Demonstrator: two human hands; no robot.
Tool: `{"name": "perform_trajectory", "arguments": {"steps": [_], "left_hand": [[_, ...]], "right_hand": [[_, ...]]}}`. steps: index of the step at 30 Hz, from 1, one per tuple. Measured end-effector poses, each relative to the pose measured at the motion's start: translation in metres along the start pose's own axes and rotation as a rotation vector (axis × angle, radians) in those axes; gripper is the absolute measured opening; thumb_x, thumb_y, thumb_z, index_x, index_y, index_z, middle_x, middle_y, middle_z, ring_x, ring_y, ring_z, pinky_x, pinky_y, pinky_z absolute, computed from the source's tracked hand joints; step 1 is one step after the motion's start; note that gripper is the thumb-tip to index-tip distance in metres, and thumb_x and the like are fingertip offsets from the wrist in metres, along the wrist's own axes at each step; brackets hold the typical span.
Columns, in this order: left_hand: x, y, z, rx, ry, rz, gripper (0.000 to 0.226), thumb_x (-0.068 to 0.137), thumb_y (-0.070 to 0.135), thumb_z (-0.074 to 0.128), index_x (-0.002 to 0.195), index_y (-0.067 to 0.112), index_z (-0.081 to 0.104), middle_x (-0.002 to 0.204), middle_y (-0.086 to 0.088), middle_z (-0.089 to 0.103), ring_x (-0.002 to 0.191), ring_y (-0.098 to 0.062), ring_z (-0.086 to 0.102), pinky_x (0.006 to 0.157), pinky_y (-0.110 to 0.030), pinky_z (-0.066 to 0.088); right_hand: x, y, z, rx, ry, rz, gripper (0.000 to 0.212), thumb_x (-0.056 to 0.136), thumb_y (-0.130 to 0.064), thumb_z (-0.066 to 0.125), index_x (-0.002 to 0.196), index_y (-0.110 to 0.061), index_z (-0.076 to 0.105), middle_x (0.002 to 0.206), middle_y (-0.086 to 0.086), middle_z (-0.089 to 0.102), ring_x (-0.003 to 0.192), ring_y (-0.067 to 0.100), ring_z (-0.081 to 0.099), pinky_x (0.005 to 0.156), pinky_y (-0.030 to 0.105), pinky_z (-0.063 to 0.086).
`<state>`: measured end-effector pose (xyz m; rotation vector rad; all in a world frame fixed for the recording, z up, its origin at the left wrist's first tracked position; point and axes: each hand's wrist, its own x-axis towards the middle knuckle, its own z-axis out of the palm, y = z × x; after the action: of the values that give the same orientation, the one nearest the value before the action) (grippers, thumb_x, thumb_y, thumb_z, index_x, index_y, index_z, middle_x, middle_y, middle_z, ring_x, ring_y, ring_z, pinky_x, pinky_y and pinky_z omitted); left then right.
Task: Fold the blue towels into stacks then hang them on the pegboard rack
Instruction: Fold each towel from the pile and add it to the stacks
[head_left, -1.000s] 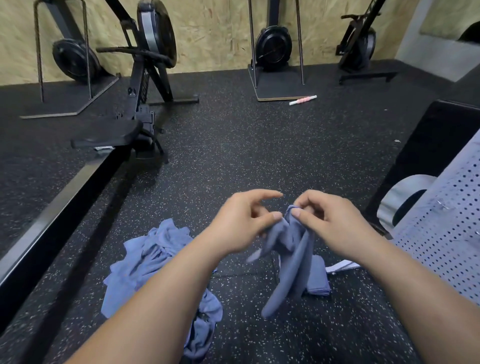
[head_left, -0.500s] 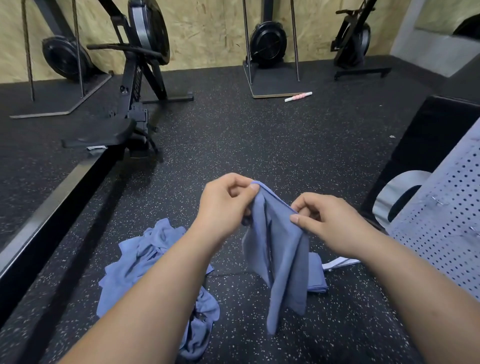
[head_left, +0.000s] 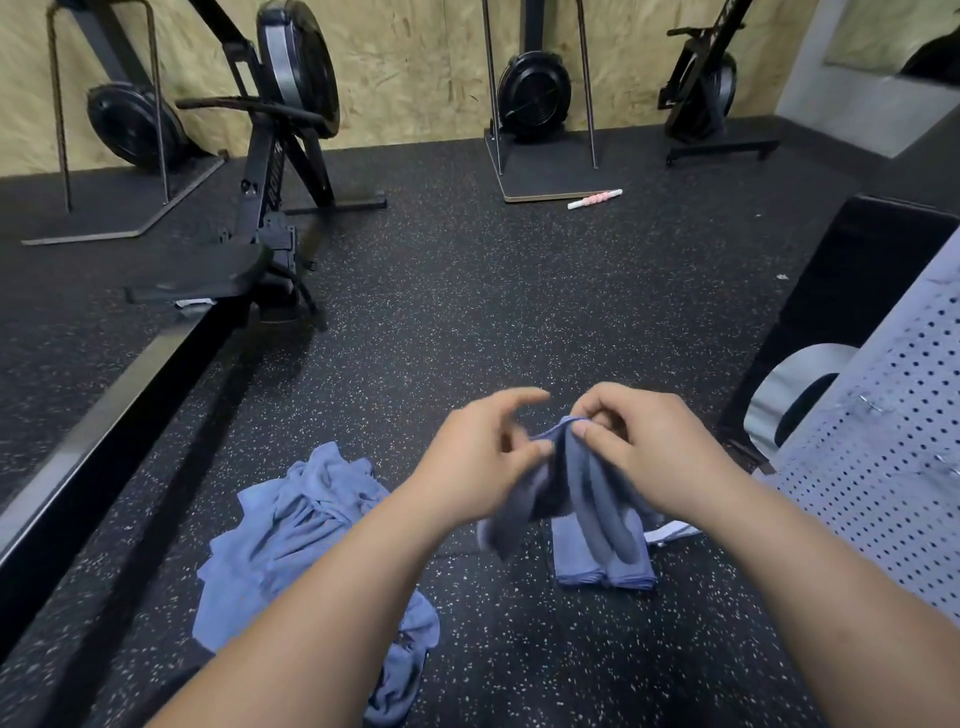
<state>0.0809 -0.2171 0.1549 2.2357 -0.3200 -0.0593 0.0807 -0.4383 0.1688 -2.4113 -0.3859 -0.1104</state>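
One blue towel (head_left: 587, 483), bunched: we pinch its top with left hand (head_left: 483, 460) and right hand (head_left: 652, 449). On floor (head_left: 519, 312): loose pile (head_left: 291, 535) at left, folded stack (head_left: 605, 569) beneath.

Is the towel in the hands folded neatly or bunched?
Bunched: the towel hangs in loose, uneven drapes from the right hand and left hand, edges not aligned.

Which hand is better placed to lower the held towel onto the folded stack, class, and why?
Probably the right hand: it pinches the top edge of the blue towel, and the folded stack lies almost directly beneath it. The left hand sits nearer the crumpled pile.
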Motion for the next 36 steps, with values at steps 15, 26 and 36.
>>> {"name": "perform_trajectory", "arguments": {"steps": [15,26,36], "left_hand": [[0.011,0.008,-0.003,-0.426,0.291,-0.091,0.009,0.1,0.019,0.074,0.091,0.019,0.075,0.065,0.002,0.07,0.057,-0.012,0.058,0.062,-0.025,0.049],[0.015,-0.022,-0.045,-0.501,0.73,-0.28,0.011,0.103,0.025,0.069,0.099,0.018,0.076,0.066,0.004,0.064,0.052,-0.007,0.052,0.055,-0.022,0.044],[0.023,-0.044,-0.048,-0.452,0.709,-0.349,0.006,0.099,0.025,0.074,0.103,0.021,0.075,0.063,0.011,0.06,0.06,-0.014,0.054,0.071,-0.032,0.05]], "right_hand": [[0.0,0.011,-0.014,-0.053,-0.099,0.079,0.008,0.092,-0.031,0.079,0.087,-0.035,0.075,0.078,-0.019,0.074,0.072,0.004,0.066,0.069,0.022,0.05],[0.002,0.03,-0.035,-0.22,0.113,0.229,0.014,0.091,-0.039,0.08,0.08,-0.037,0.072,0.071,-0.017,0.069,0.076,0.005,0.062,0.069,0.032,0.049],[0.002,0.03,-0.037,0.111,0.185,0.318,0.005,0.097,-0.029,0.075,0.093,-0.033,0.074,0.062,-0.007,0.068,0.057,0.01,0.057,0.06,0.027,0.043]]}}
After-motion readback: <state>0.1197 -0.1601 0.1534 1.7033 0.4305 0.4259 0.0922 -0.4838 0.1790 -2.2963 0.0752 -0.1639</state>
